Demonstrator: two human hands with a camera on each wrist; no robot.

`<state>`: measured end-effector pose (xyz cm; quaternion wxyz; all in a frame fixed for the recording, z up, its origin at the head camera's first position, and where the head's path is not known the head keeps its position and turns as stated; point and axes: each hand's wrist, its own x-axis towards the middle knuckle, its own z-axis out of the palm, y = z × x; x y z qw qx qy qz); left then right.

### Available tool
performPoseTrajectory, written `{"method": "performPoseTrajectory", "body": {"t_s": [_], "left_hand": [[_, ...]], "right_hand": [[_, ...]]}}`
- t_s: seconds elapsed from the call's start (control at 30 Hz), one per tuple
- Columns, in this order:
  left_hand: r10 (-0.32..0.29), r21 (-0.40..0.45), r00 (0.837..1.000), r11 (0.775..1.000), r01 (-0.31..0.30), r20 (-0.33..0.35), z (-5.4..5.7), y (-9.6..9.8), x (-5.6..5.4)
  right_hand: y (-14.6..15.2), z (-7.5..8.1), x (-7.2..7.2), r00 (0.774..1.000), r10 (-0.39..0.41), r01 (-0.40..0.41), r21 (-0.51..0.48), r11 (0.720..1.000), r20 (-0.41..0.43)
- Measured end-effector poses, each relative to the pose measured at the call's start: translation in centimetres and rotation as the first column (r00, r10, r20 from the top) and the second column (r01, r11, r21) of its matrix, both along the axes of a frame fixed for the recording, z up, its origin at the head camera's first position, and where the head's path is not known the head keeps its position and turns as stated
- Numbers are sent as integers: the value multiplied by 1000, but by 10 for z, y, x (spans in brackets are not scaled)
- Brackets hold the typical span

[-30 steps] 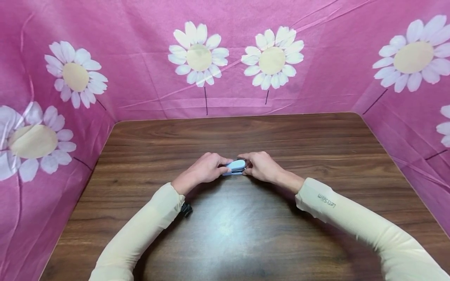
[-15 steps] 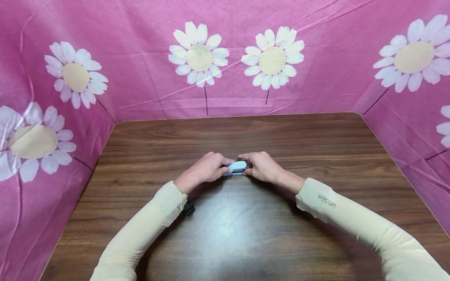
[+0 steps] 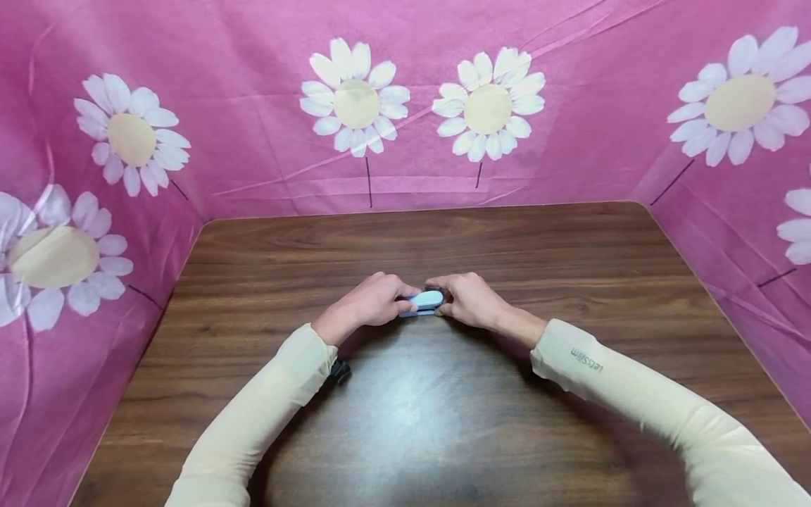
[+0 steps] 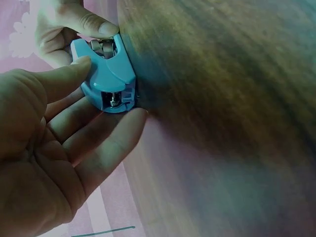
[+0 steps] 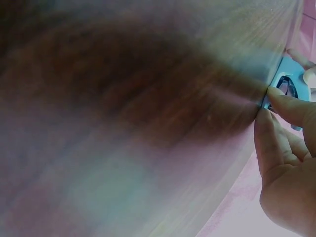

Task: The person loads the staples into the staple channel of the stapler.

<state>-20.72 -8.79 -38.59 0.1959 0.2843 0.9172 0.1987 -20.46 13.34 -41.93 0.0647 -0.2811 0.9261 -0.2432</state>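
Note:
A small light-blue stapler (image 3: 428,300) sits low at the table's middle, between both hands. My left hand (image 3: 375,299) pinches its left end, thumb on the near side. In the left wrist view the stapler (image 4: 109,74) shows a metal spring in its end opening and metal parts farther along. My right hand (image 3: 472,299) pinches the right end between thumb and fingers. The right wrist view has that hand (image 5: 291,168) at the stapler's (image 5: 297,69) edge by the tabletop, with a dark gap in the blue body. Fingers hide both ends.
The brown wood-grain table (image 3: 405,243) spreads around the hands. A pink cloth (image 3: 253,105) with white daisies hangs along its back and sides. A black device (image 3: 340,371) sits under the left cuff.
The stapler's top has come down, narrowing the gap beneath it. My left hand has shifted slightly right, while the right hand keeps nearly the same place. The view has shifted a little.

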Motion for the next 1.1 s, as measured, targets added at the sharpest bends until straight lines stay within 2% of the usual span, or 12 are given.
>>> {"method": "performPoseTrajectory", "body": {"t_s": [0.1, 0.2, 0.47, 0.63, 0.93, 1.1], "left_hand": [[-11, 3, 1000, 1000, 11, -13, 0, 0, -3], [5, 7, 1000, 1000, -5, -2, -2, -3, -4], [32, 46, 999, 998, -33, 11, -7, -18, -2], [26, 54, 1000, 998, -27, 8, -6, -17, -2], [-36, 57, 998, 998, 39, -56, -10, -11, -1], [-23, 68, 995, 997, 29, -92, -8, -12, 3]], "right_hand": [[0, 0, -2, 1000, -6, 6, -3, 1000, -6], [-2, -3, -3, 1000, -8, 8, -12, 1000, 5], [-10, -5, -5, 1000, 14, -14, -12, 1000, 14], [-6, -3, -3, 999, 4, -3, -28, 1000, 36], [7, 2, 3, 998, -17, 22, -67, 998, 66], [23, 15, 6, 998, -66, 65, -99, 993, -9]]}}
